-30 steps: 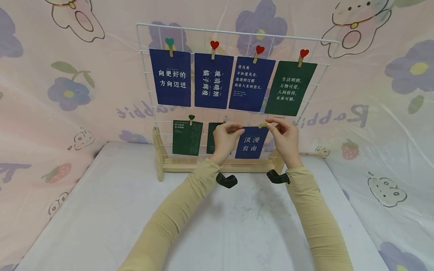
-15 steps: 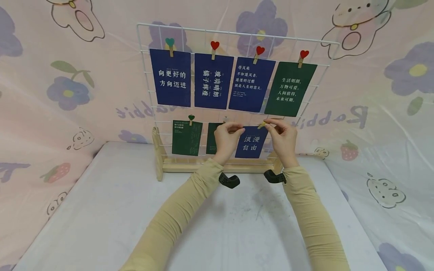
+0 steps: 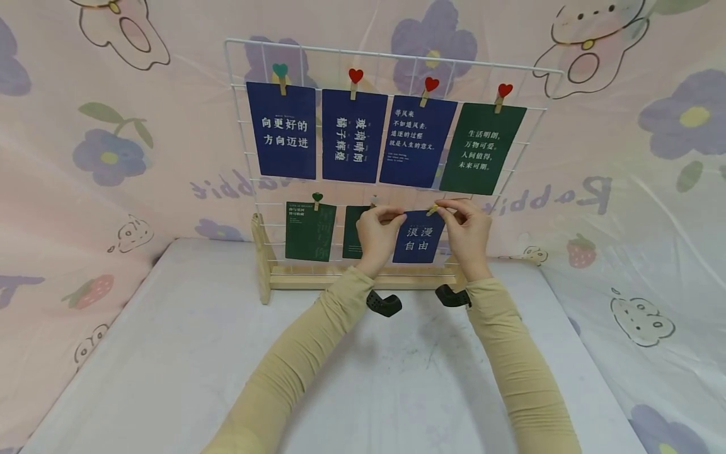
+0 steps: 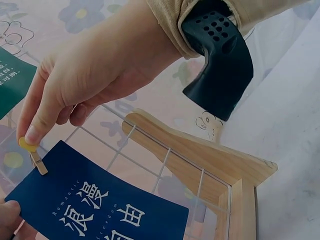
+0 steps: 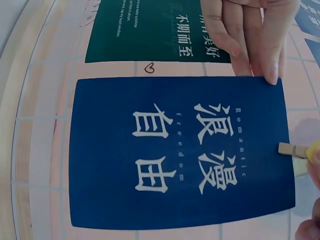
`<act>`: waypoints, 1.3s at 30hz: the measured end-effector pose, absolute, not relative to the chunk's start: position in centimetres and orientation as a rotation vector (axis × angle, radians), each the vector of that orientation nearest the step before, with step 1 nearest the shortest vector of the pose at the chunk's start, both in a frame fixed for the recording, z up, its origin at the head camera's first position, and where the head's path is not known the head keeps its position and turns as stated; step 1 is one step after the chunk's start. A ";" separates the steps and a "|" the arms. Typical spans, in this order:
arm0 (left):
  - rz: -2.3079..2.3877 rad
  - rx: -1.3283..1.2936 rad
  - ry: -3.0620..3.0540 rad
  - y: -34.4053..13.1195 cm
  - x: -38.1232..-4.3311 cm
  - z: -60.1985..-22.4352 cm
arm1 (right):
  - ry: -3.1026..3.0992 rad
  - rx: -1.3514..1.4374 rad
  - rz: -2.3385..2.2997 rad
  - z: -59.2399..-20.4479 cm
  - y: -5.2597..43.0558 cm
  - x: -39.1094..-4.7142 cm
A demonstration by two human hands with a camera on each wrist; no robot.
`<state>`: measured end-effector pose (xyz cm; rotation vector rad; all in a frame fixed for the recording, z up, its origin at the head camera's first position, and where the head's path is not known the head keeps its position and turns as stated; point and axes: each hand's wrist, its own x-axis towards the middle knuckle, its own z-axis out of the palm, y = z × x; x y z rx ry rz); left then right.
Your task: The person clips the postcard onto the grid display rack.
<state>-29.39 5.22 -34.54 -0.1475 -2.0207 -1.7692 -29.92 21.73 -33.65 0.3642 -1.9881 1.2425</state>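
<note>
A small blue card (image 3: 416, 243) with white characters hangs before the lower right of a white wire grid (image 5: 137, 197). My left hand (image 3: 379, 236) pinches its top left corner between thumb and fingers. With thumb and fingertips my right hand (image 3: 469, 233) grips a small wooden clothespin (image 4: 38, 164) by its yellow end. That clothespin's tip overlaps the card's top edge near the middle in the right wrist view. Behind my left hand, a green card (image 5: 150, 32) is partly hidden.
The grid stands in a wooden base (image 3: 317, 281) on a white table (image 3: 187, 353). Another small green card (image 3: 309, 232) hangs at lower left. Larger cards, such as a blue card (image 3: 283, 161), hang above from heart-topped clothespins. A patterned cloth (image 3: 187, 126) covers the back.
My right hand has slid slightly left with the clothespin, from near the card's right corner toward the middle of its top edge. My left hand keeps its pinch on the card.
</note>
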 end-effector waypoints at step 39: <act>-1.961 -0.257 -1.946 3.5 -28.4 -35.4 | -1.962 0.319 1.668 -33.7 21.2 -26.7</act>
